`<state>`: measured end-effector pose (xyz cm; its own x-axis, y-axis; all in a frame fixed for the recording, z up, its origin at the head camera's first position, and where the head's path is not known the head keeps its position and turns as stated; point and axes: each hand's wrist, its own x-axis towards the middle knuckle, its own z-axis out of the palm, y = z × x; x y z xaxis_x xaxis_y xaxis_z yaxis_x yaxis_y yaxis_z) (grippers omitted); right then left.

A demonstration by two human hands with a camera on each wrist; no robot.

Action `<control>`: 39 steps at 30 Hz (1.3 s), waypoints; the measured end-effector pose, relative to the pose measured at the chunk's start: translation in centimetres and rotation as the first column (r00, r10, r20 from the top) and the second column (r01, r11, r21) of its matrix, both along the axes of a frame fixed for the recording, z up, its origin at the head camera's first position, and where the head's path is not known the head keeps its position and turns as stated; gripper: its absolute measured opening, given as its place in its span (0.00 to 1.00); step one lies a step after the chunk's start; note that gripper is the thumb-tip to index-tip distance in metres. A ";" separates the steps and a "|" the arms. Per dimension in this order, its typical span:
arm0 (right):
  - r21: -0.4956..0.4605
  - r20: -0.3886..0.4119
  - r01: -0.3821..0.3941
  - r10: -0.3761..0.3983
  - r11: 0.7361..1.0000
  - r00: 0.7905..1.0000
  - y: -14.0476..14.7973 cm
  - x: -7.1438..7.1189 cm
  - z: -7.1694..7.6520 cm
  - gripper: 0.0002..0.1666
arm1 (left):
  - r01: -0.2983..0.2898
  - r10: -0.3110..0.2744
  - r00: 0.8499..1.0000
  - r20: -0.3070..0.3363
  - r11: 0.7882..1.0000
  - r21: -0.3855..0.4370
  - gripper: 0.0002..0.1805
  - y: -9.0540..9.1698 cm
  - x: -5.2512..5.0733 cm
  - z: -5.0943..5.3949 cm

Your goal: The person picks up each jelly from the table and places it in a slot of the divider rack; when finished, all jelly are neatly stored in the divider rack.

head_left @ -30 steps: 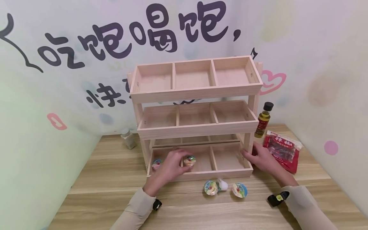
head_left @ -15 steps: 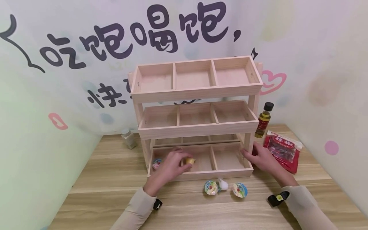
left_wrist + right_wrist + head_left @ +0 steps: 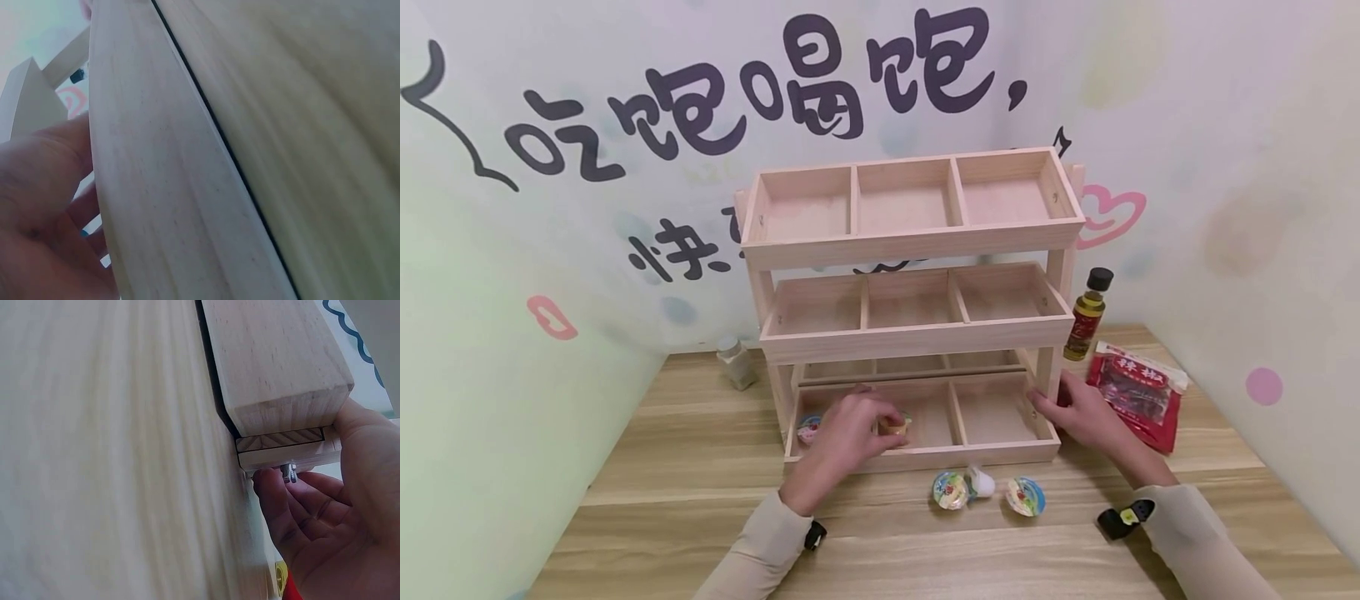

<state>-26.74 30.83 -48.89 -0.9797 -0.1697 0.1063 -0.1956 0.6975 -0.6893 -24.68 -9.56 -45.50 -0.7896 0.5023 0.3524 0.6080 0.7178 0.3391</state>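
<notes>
In the head view my left hand [image 3: 850, 429] reaches into the middle compartment of the bottom tier. Its thumb and fingers pinch a small jelly cup [image 3: 895, 428], which they partly cover. Another jelly cup [image 3: 808, 429] lies in the left compartment, partly behind the hand. My right hand [image 3: 1086, 417] grips the right side of the wooden three-tier rack [image 3: 917, 242], its thumb on the inner side of the bottom tier. The right wrist view shows fingers [image 3: 275, 500] against the tier's outer side near a metal bolt [image 3: 289, 473]. The left wrist view hides the pinched cup behind the tier's front board [image 3: 162, 156].
Two jelly cups, one at left [image 3: 950, 490] and one at right [image 3: 1026, 497], lie before the rack, with a white-sided cup [image 3: 981, 482] between them. A red packet [image 3: 1138, 392] and an oil bottle [image 3: 1086, 317] stand right. A small jar [image 3: 735, 363] is left.
The jelly cup in my left hand has turned: its printed lid faced outward, then its yellow side showed, and now it sits lower in the compartment. My right hand has kept its place.
</notes>
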 end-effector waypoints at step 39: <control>-0.009 0.004 0.005 -0.005 1.000 1.000 -0.1 0.1 0.0 0.46 | 0.022 -0.018 0.997 0.072 0.998 -0.059 0.13 -0.5 -0.1 0.8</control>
<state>-26.61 30.75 -48.91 -0.9810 -0.1637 0.1043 -0.1895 0.6924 -0.6962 -24.74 -10.04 -44.67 -0.8012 0.5367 0.2645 0.5983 0.7261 0.3389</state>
